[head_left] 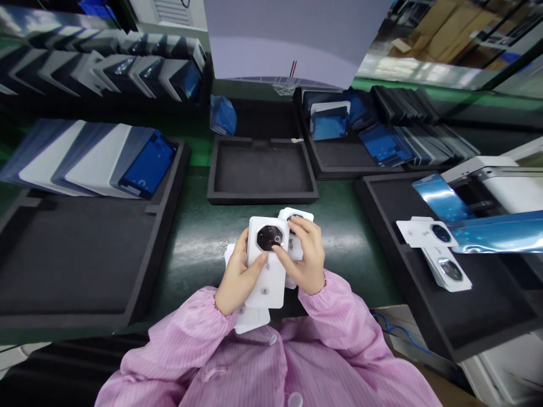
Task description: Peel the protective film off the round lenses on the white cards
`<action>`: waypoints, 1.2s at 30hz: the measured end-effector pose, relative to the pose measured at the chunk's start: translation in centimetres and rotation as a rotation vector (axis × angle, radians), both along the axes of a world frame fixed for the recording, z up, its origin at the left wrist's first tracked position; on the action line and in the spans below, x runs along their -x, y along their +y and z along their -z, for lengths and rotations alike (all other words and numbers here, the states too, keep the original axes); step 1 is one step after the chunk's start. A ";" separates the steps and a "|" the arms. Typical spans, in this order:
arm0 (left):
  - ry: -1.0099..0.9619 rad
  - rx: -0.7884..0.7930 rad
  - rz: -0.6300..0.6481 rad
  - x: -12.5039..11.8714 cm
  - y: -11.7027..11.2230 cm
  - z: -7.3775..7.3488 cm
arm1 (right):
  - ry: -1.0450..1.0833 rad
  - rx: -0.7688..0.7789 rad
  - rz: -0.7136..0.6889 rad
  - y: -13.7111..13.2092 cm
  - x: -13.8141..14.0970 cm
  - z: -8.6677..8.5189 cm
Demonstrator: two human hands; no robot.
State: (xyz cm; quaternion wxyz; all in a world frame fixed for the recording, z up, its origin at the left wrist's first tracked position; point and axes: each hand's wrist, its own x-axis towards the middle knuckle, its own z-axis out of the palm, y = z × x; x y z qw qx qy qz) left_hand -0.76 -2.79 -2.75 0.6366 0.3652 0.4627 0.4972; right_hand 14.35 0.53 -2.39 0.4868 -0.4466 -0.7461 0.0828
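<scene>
My left hand (236,278) is closed on the left side of a white phone back panel (274,285), its thumb lying on the front face. The panel carries a dark octagonal camera window (268,237) near its top and small printed marks below. My right hand (309,255) grips the panel's upper right side, with the thumb at the lower right of the camera window. Behind it, partly hidden by my right hand, lies another white panel (302,215) with a camera window. More white panels (253,320) lie underneath at the lower left.
A black tray (263,199) stands ahead on the green table (190,226). At left, a large black tray (76,249) bears a leaning row of white and blue panels (146,164). The right tray (466,325) holds stacked white panels (443,232) and blue film (500,232).
</scene>
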 end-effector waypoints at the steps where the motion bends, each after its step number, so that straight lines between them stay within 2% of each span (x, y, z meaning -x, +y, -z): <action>1: -0.019 0.004 0.012 0.0 0.0 0.0 | 0.006 0.064 0.024 0.1 0.0 0.0; 4: -0.038 -0.007 0.024 -0.1 -0.1 -0.1 | 0.071 0.264 0.005 0.4 -0.4 0.0; 7: -0.031 -0.029 -0.015 0.0 0.1 0.0 | 0.297 0.368 0.028 1.0 -1.7 0.1; 10: -0.062 -0.022 -0.088 0.2 0.3 0.2 | 0.651 0.222 0.217 2.1 -4.3 0.2; 12: -0.096 0.005 -0.128 0.4 0.5 0.3 | 0.761 0.140 0.306 2.8 -5.9 0.3; 14: -0.125 0.027 -0.147 0.5 0.6 0.2 | 0.708 0.226 0.275 3.2 -6.7 0.7; 17: -0.166 0.055 -0.125 0.4 0.7 -0.1 | 0.375 0.413 0.231 3.2 -6.1 1.3; 19: -0.163 0.068 -0.095 0.3 0.6 -0.3 | 0.116 0.363 0.299 2.8 -4.8 1.4; 21: -0.125 0.066 -0.069 0.2 0.4 -0.4 | -0.020 0.206 0.353 2.2 -3.4 1.0; 22: -0.097 0.057 -0.060 0.1 0.4 -0.3 | -0.022 0.131 0.333 1.9 -2.7 0.7; 24: -0.030 0.027 -0.039 0.0 0.2 -0.2 | 0.027 0.067 0.210 1.3 -1.6 0.2; 27: 0.084 -0.047 0.004 -0.1 0.1 0.2 | 0.065 0.183 0.034 0.7 -0.7 -0.2; 32: 0.201 -0.148 0.087 -0.3 -0.1 0.3 | 0.141 0.424 0.011 0.7 -0.8 0.2; 34: 0.190 -0.114 0.089 -0.3 -0.1 0.3 | 0.140 0.415 0.013 0.7 -0.9 0.3; 36: 0.149 -0.048 0.056 -0.3 0.0 0.1 | 0.093 0.300 0.024 0.5 -0.7 0.2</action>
